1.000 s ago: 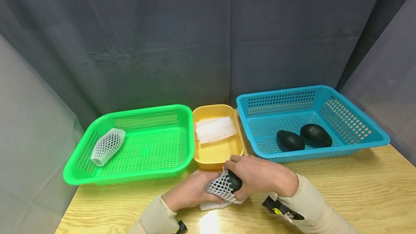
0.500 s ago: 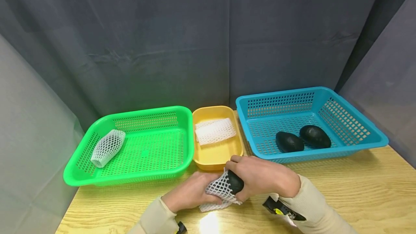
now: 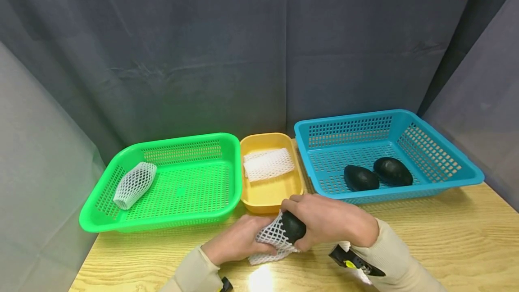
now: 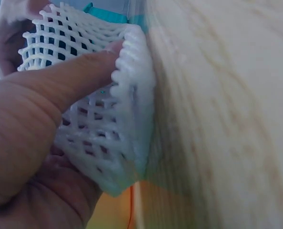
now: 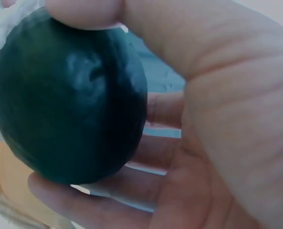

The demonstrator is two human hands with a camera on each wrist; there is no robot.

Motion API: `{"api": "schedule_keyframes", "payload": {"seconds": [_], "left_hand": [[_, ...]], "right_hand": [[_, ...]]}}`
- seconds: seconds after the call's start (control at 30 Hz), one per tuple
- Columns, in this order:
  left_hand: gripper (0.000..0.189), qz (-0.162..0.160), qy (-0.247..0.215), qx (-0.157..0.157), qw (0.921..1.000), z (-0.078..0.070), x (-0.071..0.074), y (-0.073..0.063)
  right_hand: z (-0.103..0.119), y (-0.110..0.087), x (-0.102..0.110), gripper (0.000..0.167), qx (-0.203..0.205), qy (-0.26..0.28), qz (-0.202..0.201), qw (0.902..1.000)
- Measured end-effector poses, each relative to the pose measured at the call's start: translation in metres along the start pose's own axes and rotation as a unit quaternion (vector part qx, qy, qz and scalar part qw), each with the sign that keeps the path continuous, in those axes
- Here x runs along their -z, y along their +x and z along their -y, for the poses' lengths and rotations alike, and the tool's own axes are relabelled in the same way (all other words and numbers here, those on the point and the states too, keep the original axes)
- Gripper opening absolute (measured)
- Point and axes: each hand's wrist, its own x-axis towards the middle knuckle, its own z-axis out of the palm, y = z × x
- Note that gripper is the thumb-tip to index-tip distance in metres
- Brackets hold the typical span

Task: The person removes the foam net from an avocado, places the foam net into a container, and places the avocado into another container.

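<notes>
Hands (image 3: 330,219): two. Baskets (image 3: 446,185): two. Tub (image 3: 271,195): one. Avocados (image 3: 392,171), bare or part-sleeved: three. Nets (image 3: 273,234): one held, one in basket; those in tub overlap, count unclear.

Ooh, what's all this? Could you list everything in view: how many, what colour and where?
Left basket: 1, green, on the table
Netted bundle: 1, white over something dark, in the left basket
Tub: 1, yellow, between the baskets
Spare netting: count unclear, white, in the tub
Right basket: 1, blue, on the table
Loose fruits: 2, blackish, in the right basket
Held fruit: 1, blackish, partly inside the held net
Held net: 1, white, in front of the tub
Table: 1, light wood, underneath
Cloth: count unclear, grey, behind
Wrist straps: 2, black, at the wrists
Sleeves: 2, cream, on the arms
Left hand: 1, bare, gripping the net
Right hand: 1, bare, holding the fruit
</notes>
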Motion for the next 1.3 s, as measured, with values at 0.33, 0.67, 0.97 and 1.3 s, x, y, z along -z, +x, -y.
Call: {"api": "schedule_keyframes", "payload": {"seconds": [0.33,0.67,0.97,1.3], "left_hand": [[0.048,-0.004,0.003,0.0,1.0,0.001,-0.001,0.0],[0.047,0.001,-0.003,0.011,0.9999,0.0,-0.001,0.0],[0.047,0.005,-0.007,0.009,0.9999,0.001,0.0,0.0],[0.046,-0.002,-0.009,0.006,0.9999,0.002,-0.001,0.001]], "right_hand": [[-0.002,-0.005,0.006,0.051,0.006,0.011,-0.019,0.9997],[-0.004,-0.01,0.013,0.06,-0.002,0.0,-0.025,0.9997],[-0.005,-0.014,0.016,0.062,0.003,-0.012,-0.05,0.9987],[-0.007,-0.018,0.021,0.06,0.009,-0.032,-0.075,0.9966]]}}
